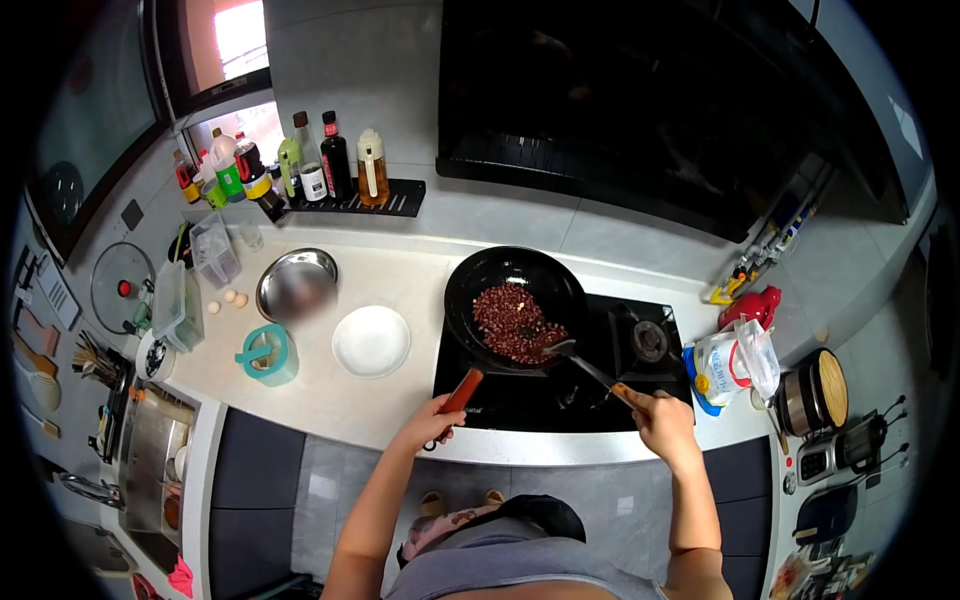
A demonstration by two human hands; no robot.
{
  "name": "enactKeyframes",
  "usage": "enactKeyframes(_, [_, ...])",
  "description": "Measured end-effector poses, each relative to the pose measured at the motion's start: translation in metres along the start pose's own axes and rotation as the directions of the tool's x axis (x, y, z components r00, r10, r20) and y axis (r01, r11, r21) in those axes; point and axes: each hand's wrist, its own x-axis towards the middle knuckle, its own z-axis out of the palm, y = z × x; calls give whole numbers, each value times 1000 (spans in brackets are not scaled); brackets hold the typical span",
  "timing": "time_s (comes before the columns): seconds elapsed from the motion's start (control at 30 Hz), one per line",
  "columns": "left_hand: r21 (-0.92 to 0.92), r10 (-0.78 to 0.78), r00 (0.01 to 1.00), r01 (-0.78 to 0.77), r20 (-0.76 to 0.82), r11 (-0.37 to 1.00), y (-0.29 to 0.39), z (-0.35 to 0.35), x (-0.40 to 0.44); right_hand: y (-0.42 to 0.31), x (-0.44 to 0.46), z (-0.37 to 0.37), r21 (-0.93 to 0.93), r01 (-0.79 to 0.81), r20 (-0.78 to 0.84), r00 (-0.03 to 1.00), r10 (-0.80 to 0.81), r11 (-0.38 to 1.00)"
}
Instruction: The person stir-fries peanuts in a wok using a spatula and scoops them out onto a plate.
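Left hand (434,422) wraps fingers round wok handle (463,390), right hand (663,416) likewise spatula (592,371); low scoops probably suit reddish bits (510,322) ahead.

pan (466,275), toward the back left corner of the stove (500,412): black, with a red-brown handle (461,390). kernels (512,322) within it: deep red, mottled with pale flecks. spatula (592,371): dark shaft, brown grip. stove: black, along the front edge of the cream counter (300,405). plate (371,342), near the stove's left edge: plain white. metal bowl (274,286), toward the counter's back edge: silver. jug (276,374), toward the counter's front edge: turquoise. eggs (231,296): pale beige. bag (715,365), by the stove's right edge: white with red and blue areas. wall (355,60): grey tile, ruled by thin joints. shirt (515,575): plain grey.
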Motion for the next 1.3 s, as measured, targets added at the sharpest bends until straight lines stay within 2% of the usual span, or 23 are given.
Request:
enactKeyframes(0.1, [-12,0,1000,0,9,1000,-1,0,0,3,9,-3,38,82,58,995,-84,996])
enactKeyframes(0.13, [-17,0,1000,0,13,1000,-1,-1,0,-1,20,5,41,64,86,994,-67,997])
enactKeyframes(0.27, [-20,8,1000,-8,-8,1000,1,1,-2,-21,75,67,71,92,-13,996,-91,993])
enactKeyframes(0.4, [-33,5,1000,-5,6,999,0,0,-1,-37,114,123,244,0,-199,979,50,970])
enactKeyframes(0.53, [-19,2,1000,-2,-3,1000,0,1,-1,-20,106,124,346,-68,-254,953,163,936])
enactKeyframes(0.57, [-21,0,1000,0,1,1000,0,1,-1,-12,100,114,406,-127,-206,952,226,905])
enactKeyframes(0.67, [-25,-1,1000,1,14,1000,1,1,-1,53,100,136,568,-113,-191,946,264,815])
enactKeyframes(0.73, [-22,-2,1000,2,15,1000,2,0,-1,68,96,115,808,-262,117,949,293,527])
enactKeyframes(0.8, [-10,7,1000,-7,6,1000,1,-1,1,71,94,97,814,-471,344,863,371,341])
enactKeyframes(0.93, [-31,20,1000,-20,7,999,-2,-2,1,83,122,136,773,-634,605,751,263,32])
enactKeyframes(1.0, [-35,26,1000,-26,3,999,-1,-2,0,62,134,154,751,-659,653,730,199,-44])
enactKeyframes(1.07, [-37,26,1000,-26,0,999,-1,-1,-1,39,138,172,770,-635,636,760,134,-58])
enactKeyframes(1.17, [-28,23,1000,-24,-7,999,-1,-1,0,3,122,160,847,-524,514,850,115,94])
enactKeyframes(1.27, [-26,29,1000,-29,0,999,-3,-1,1,6,99,168,871,-153,134,988,75,466])
enactKeyframes(1.3, [-31,31,999,-31,11,999,-2,-1,1,3,85,149,728,-92,21,993,112,679])
